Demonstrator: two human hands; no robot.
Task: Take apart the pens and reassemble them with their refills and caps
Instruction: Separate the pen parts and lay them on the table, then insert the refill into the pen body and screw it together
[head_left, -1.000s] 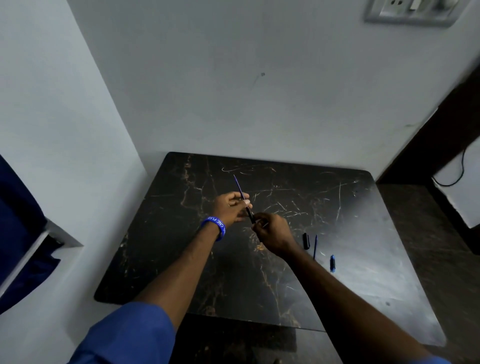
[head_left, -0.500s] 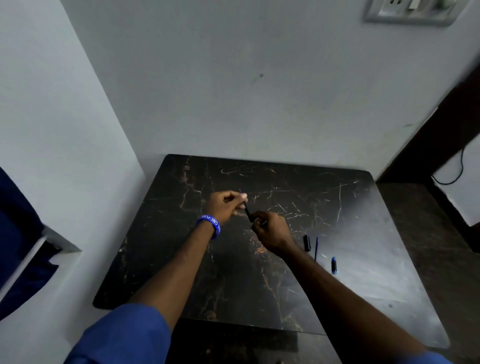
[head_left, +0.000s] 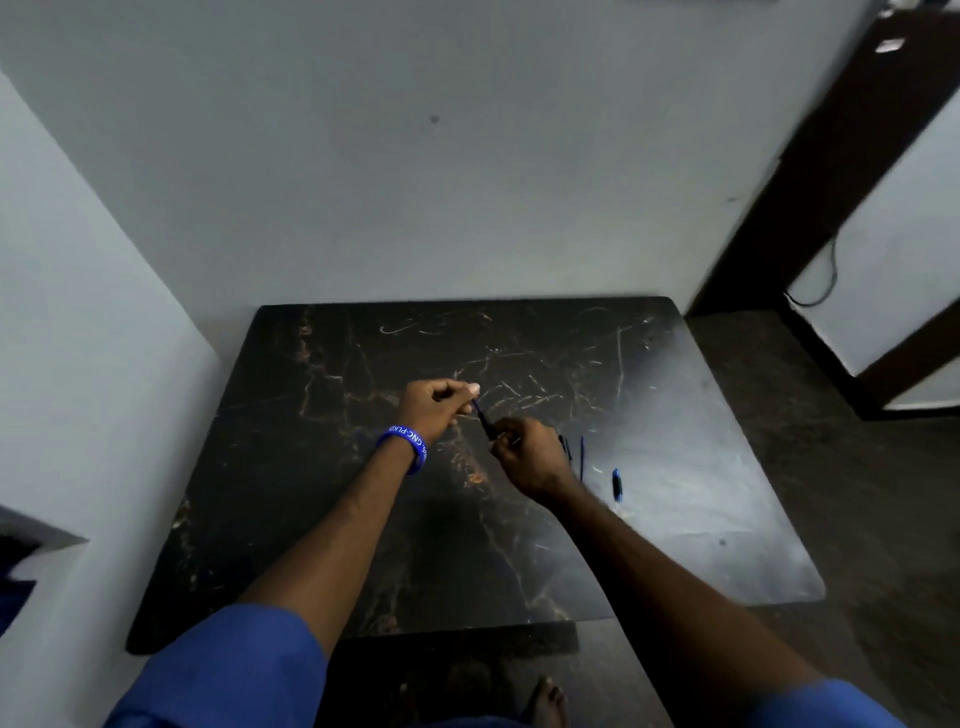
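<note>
Both hands meet over the middle of the black marble table (head_left: 675, 545). My left hand (head_left: 434, 405), with a blue wristband, pinches the top of a thin blue refill (head_left: 476, 406). The refill runs down into a dark pen barrel (head_left: 487, 426) gripped in my right hand (head_left: 530, 454). Only a short piece of refill shows between the hands. To the right of my right hand a dark pen part (head_left: 566, 447), a thin blue refill (head_left: 582, 457) and a blue cap (head_left: 616, 483) lie on the table.
The table stands in a corner, with a white wall behind and another on the left. A dark door frame (head_left: 831, 182) and dark floor lie to the right. My bare foot (head_left: 545, 701) shows below the table's front edge.
The refill stuck far out above my left hand one second ago. Now it has slid down into the barrel and little of it shows. The camera view has tilted down.
</note>
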